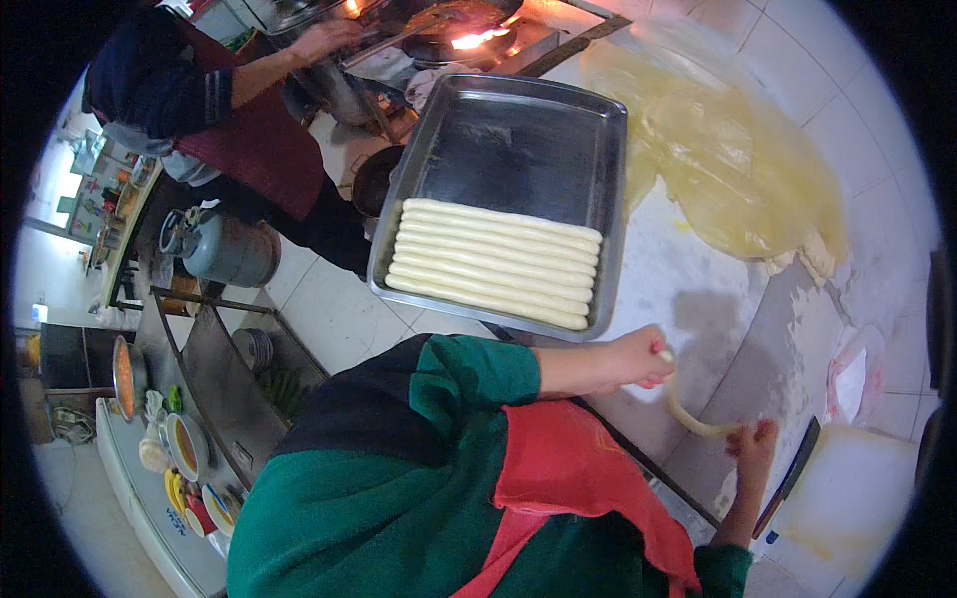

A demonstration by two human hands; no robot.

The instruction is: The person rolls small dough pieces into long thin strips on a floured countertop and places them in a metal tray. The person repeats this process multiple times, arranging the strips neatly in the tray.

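Observation:
A thin strip of dough (686, 417) hangs in a sagging curve between my two hands, above the floured work surface. One end is in the closed fingers of my left hand (641, 359), where a bit of dough pokes out past them. My right hand (754, 439), lower and further right, is closed on the other end. Beyond my left forearm sits a dark rectangular metal tray (513, 149). Several pale dough ropes (495, 261) lie side by side across its near half; its far half is bare metal.
Yellowish plastic sheeting (728, 149) covers dough at the back right. A knife (788, 478) lies beside a white board (847, 498) on the right. Back left, another person (239, 120) works at a stove with open flames (478, 40). A gas cylinder (231, 249) stands on the floor.

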